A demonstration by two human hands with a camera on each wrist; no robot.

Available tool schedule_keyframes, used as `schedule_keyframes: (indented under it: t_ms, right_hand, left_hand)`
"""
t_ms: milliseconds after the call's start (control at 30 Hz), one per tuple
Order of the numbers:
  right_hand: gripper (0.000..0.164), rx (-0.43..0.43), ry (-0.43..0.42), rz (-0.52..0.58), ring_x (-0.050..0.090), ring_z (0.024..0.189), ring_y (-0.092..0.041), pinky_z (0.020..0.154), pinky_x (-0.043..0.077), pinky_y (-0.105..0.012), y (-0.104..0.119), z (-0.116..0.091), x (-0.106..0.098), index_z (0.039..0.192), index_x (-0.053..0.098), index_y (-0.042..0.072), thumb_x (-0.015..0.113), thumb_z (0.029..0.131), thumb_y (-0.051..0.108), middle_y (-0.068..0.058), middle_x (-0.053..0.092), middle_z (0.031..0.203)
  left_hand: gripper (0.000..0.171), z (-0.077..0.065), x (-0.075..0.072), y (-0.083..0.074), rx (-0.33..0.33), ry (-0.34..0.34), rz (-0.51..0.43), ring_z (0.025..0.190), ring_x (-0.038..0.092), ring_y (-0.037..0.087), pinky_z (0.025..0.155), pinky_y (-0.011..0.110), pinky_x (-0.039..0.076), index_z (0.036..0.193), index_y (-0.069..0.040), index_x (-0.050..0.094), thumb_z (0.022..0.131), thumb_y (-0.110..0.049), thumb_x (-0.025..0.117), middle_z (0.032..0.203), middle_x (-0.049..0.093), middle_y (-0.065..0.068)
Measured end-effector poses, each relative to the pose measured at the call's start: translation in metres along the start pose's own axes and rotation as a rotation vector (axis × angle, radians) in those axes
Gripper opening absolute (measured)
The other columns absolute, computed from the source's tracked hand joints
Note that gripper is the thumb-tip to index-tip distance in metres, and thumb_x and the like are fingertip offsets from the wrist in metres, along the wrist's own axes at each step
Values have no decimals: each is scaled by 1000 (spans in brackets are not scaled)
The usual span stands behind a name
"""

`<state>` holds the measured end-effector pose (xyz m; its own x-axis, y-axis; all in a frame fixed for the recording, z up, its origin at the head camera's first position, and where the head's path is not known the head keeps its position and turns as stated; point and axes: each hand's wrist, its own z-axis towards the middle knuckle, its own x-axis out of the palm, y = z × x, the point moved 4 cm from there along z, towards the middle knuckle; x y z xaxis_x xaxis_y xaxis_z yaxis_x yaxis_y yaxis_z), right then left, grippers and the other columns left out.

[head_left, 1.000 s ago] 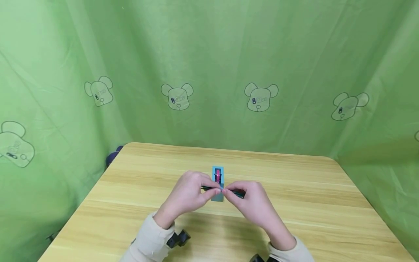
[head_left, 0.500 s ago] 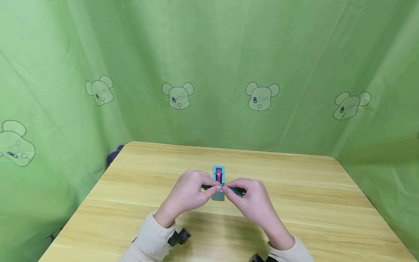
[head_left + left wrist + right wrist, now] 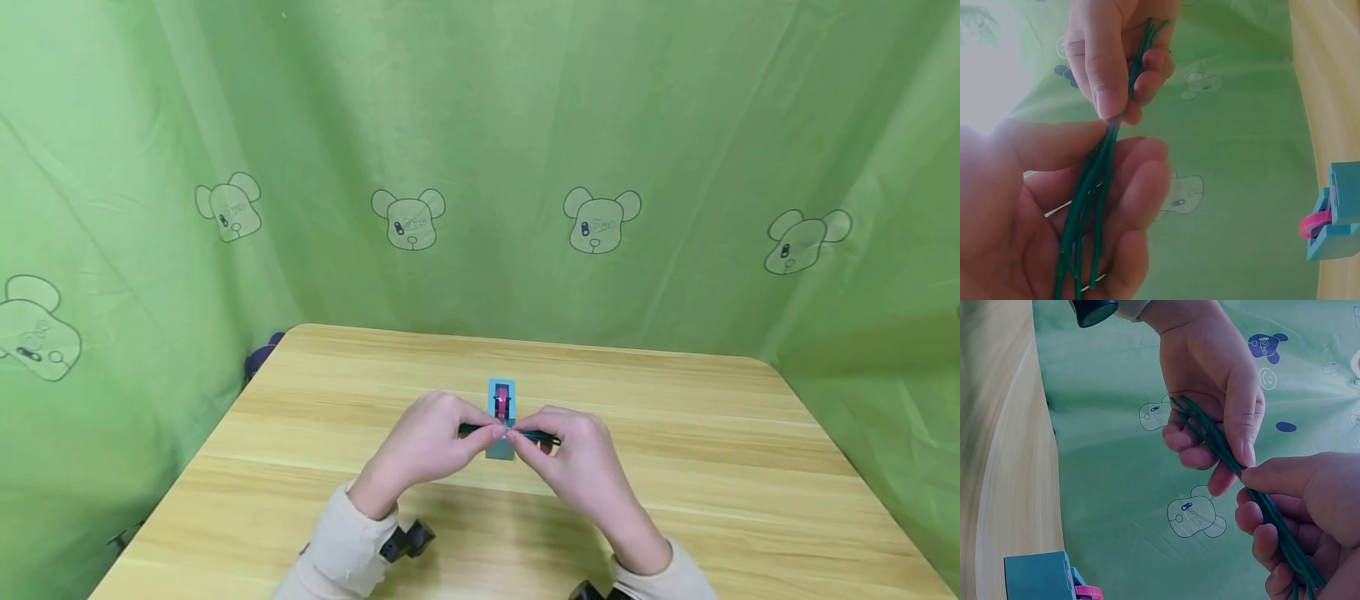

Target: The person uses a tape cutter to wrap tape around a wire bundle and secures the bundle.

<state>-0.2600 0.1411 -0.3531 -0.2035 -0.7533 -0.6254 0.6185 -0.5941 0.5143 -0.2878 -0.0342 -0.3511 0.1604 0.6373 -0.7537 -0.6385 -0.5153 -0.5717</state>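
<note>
A bundle of thin green wires (image 3: pixel 1088 187) is held above the table, running across both palms. Near its middle, my left hand (image 3: pixel 423 437) pinches it between thumb and fingers. My right hand (image 3: pixel 581 454) pinches the same stretch from the other side, so the two thumb tips almost meet. Loose wire ends stick out past each palm, as the right wrist view shows of the bundle (image 3: pixel 1282 531). What lies right under the thumb tips is mostly hidden. Just behind and below the hands stands a blue tape dispenser (image 3: pixel 501 450) with a pink roll core (image 3: pixel 1315 224).
The wood-grain table (image 3: pixel 675 425) extends around the hands. Green curtains (image 3: pixel 495 125) with bear-head prints enclose its far side and both flanks. A dark purple object (image 3: pixel 258 360) shows past the table's back left corner.
Both hands stay in nearly the same spot, their fingertips shifting slightly on the wires. The visible wires by the right palm have turned a little. The tape dispenser has not moved.
</note>
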Motion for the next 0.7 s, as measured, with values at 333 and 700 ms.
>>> schedule_keyframes:
  t_ms: [333, 700]
  right_hand:
    - [3, 10, 21, 17, 53, 63, -2, 55, 46, -24, -2, 0, 2, 86, 78, 17, 77, 88, 19, 19, 63, 75]
    - [6, 113, 65, 39, 62, 73, -1, 66, 52, -26, -5, -2, 2, 86, 77, 21, 77, 86, 15, 17, 69, 84]
  left_hand:
    - [17, 0, 0, -3, -1, -31, 43, 81, 65, 3, 73, 27, 52, 102, -15, 80, 96, -25, 67, 97, 74, -5]
    - [14, 0, 2, -6, 38, -64, 60, 67, 58, 1, 60, 22, 46, 99, -14, 80, 93, -22, 70, 91, 74, -4]
